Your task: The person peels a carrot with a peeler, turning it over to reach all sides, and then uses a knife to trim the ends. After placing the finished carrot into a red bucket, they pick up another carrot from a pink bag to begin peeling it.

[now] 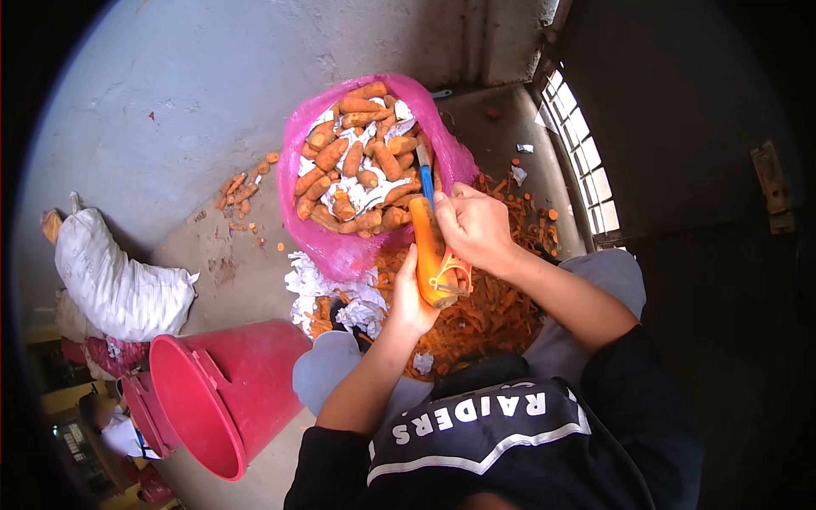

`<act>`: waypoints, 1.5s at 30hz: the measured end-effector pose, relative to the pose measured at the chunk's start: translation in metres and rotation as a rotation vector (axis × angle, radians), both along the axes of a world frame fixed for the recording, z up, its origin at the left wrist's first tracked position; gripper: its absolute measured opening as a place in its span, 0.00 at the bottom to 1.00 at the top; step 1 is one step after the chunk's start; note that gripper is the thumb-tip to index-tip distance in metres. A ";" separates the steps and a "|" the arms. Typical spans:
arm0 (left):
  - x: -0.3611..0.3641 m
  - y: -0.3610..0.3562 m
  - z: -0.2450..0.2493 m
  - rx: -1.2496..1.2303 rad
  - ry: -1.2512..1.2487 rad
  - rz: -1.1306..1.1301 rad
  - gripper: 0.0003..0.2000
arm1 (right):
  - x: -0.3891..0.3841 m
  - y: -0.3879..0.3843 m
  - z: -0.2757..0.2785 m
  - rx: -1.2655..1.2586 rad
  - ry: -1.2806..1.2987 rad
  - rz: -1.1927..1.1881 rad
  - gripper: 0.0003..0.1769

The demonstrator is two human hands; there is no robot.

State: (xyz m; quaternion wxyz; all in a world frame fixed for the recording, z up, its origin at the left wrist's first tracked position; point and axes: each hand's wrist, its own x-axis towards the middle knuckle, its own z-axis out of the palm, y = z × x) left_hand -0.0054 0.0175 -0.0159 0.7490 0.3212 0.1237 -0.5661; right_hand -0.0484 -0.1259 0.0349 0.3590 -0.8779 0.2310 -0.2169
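My left hand [416, 297] is wrapped round the lower part of a peeled orange carrot [426, 242]. To its right, my right hand [476, 223] is closed round an orange peeler [445, 274], whose head lies across the carrot's lower end. A knife [426, 176] with a blue handle points up from the same hand, its blade over the carrots. Just beyond, a pink mesh sack [293, 200] stands open, full of unpeeled carrots [332, 154] and crumpled white paper [365, 197]. Orange peelings [484, 327] are heaped below my hands.
Two red buckets [268, 374] lie or tilt at the lower left, by a full white sack [119, 276]. Carrot pieces [242, 194] are scattered near the wall. More crumpled paper [361, 310] lies by my leg. A barred opening [582, 149] is at right; part of another person [123, 432] shows lower left.
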 end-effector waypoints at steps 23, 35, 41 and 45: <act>-0.026 0.003 0.012 0.184 -0.119 -0.274 0.25 | 0.025 -0.084 -0.035 -0.265 0.105 -0.405 0.27; 0.004 0.006 -0.001 0.032 -0.007 -0.025 0.23 | 0.008 -0.020 0.006 0.033 0.090 -0.059 0.25; 0.002 -0.005 0.011 -0.017 0.028 -0.011 0.20 | 0.002 0.003 0.003 -0.079 -0.027 0.025 0.21; 0.001 -0.008 0.002 -0.052 0.007 -0.024 0.20 | 0.001 0.008 -0.004 -0.157 -0.059 0.027 0.21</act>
